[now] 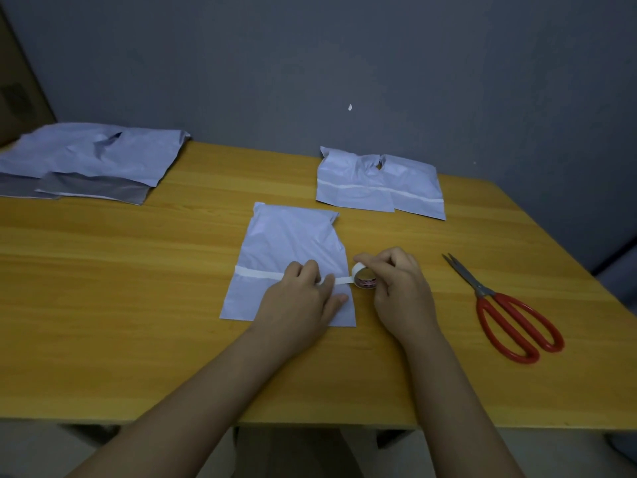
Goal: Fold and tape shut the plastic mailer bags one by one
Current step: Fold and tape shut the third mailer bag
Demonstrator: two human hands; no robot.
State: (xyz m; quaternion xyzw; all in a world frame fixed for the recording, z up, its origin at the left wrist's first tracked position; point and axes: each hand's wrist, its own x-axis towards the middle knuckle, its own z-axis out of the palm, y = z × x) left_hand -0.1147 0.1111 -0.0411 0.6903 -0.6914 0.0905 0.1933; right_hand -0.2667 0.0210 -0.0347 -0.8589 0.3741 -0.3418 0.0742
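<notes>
Because the tape strip [256, 272] must bond flat across the folded mailer bag [286, 243] on the counter [138, 305], the left hand [303, 298] presses flat fingers [308, 270] on it, while the right hand [396, 288] fingers [370, 262] clamp the tape roll [363, 277] just beyond the bag's edge, keeping tension.
</notes>
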